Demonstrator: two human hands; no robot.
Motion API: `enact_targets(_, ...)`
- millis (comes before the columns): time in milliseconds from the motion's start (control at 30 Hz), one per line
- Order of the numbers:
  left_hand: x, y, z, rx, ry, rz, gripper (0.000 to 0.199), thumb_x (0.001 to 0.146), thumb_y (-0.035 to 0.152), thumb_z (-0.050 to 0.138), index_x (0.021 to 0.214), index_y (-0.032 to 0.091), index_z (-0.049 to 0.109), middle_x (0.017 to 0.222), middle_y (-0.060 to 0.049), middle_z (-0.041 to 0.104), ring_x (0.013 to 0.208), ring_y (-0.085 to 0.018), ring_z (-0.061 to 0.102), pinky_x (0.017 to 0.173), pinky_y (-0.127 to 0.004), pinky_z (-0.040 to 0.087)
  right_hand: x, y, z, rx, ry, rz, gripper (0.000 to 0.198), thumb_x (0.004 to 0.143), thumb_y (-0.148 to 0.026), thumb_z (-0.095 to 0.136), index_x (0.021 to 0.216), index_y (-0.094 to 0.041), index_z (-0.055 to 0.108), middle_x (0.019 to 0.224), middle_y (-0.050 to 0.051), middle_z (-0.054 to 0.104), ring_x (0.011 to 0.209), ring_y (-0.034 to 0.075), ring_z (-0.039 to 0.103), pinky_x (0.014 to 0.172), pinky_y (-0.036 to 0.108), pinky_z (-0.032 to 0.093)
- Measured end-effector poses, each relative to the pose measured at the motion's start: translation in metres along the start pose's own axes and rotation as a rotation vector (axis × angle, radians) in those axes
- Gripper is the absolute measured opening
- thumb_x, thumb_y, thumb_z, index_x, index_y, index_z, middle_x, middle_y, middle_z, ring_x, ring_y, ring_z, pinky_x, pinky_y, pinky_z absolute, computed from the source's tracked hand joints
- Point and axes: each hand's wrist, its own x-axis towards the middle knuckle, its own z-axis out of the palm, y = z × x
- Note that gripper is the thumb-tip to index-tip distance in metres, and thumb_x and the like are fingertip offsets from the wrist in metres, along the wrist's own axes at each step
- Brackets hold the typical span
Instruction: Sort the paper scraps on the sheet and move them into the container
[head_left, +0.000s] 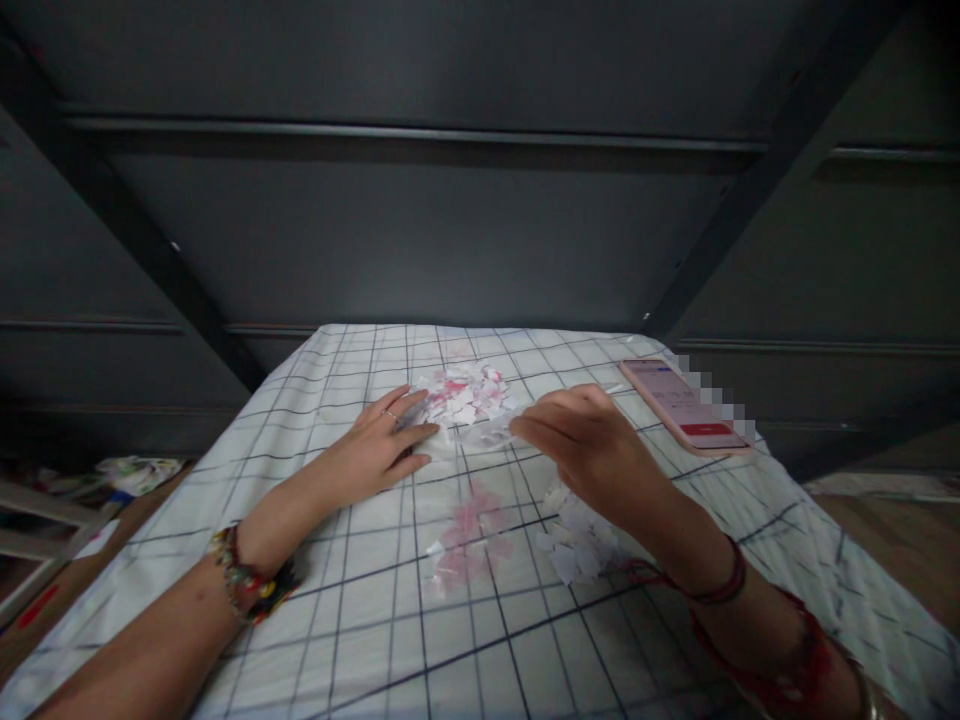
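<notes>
A heap of small white and pink paper scraps (466,395) lies near the far middle of the table, with clear, shiny plastic (484,436) along its near edge. My left hand (386,435) rests at the left side of the heap, fingers apart, fingertips touching its edge. At the right, my right hand (581,430) has thumb and fingers pinched together beside the plastic; what sits between the fingertips is hidden. Nearer to me are a small group of pink scraps (472,540) and, below my right hand, a pile of white scraps (577,540).
A white cloth with dark grid lines (337,620) covers the table. A phone in a pink case (682,405) lies at the right, screen lit. Dark panels (450,230) rise behind the far edge. A pale frame (45,530) stands at lower left.
</notes>
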Motion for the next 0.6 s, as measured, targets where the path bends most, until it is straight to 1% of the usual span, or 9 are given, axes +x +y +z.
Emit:
enact_targets(133, 0.001, 0.002, 0.0, -0.024, 0.007, 0.015, 0.037, 0.092, 0.039, 0.042, 0.125, 0.023, 0.052, 0.144, -0.008, 0.029, 0.132, -0.033, 0.02, 0.105, -0.053, 0.026, -0.004, 0.001, -0.009, 0.061, 0.08, -0.016, 0.033, 0.08, 0.004, 0.035, 0.081, -0.018, 0.06, 0.073, 0.0, 0.063, 0.071, 0.013, 0.051, 0.066, 0.03, 0.035)
enact_targets(233, 0.001, 0.003, 0.001, -0.036, -0.004, 0.021, 0.039, 0.093, 0.04, 0.041, 0.128, 0.025, 0.049, 0.144, -0.008, 0.028, 0.132, -0.033, 0.02, 0.105, -0.053, 0.026, -0.003, 0.002, -0.01, 0.034, 0.119, -0.002, 0.035, 0.078, 0.006, 0.034, 0.083, -0.017, 0.06, 0.073, 0.001, 0.063, 0.07, 0.014, 0.051, 0.065, 0.03, 0.035)
enact_targets(333, 0.0, 0.002, 0.004, -0.028, 0.007, 0.022, 0.04, 0.093, 0.042, 0.04, 0.127, 0.023, 0.049, 0.144, -0.01, 0.028, 0.133, -0.033, 0.019, 0.106, -0.052, 0.025, -0.001, 0.001, -0.004, 0.0, 0.079, 0.017, 0.033, 0.081, 0.004, 0.034, 0.085, -0.016, 0.061, 0.074, 0.001, 0.064, 0.068, 0.014, 0.051, 0.064, 0.031, 0.034)
enact_targets(433, -0.001, 0.0, 0.005, -0.021, 0.036, 0.026, 0.042, 0.093, 0.043, 0.04, 0.126, 0.019, 0.051, 0.143, -0.012, 0.029, 0.133, -0.034, 0.018, 0.106, -0.053, 0.025, 0.0, 0.0, 0.0, 0.018, 0.024, -0.001, 0.03, 0.083, 0.001, 0.036, 0.084, -0.016, 0.06, 0.073, 0.0, 0.064, 0.068, 0.014, 0.052, 0.064, 0.03, 0.034)
enact_targets(500, -0.001, 0.0, 0.004, -0.023, 0.041, 0.031, 0.042, 0.093, 0.043, 0.04, 0.124, 0.019, 0.052, 0.143, -0.012, 0.03, 0.133, -0.034, 0.019, 0.106, -0.053, 0.025, -0.001, 0.0, -0.001, 0.054, 0.042, -0.023, 0.029, 0.084, 0.001, 0.036, 0.083, -0.016, 0.06, 0.074, 0.001, 0.064, 0.07, 0.014, 0.052, 0.066, 0.03, 0.035)
enact_targets(600, -0.001, 0.001, 0.002, -0.025, 0.031, 0.033, 0.04, 0.093, 0.041, 0.041, 0.123, 0.018, 0.053, 0.143, -0.012, 0.03, 0.133, -0.033, 0.019, 0.106, -0.052, 0.025, -0.002, 0.0, -0.005, 0.068, 0.112, -0.03, 0.031, 0.083, 0.002, 0.034, 0.085, -0.016, 0.06, 0.074, 0.001, 0.065, 0.072, 0.015, 0.052, 0.067, 0.031, 0.036)
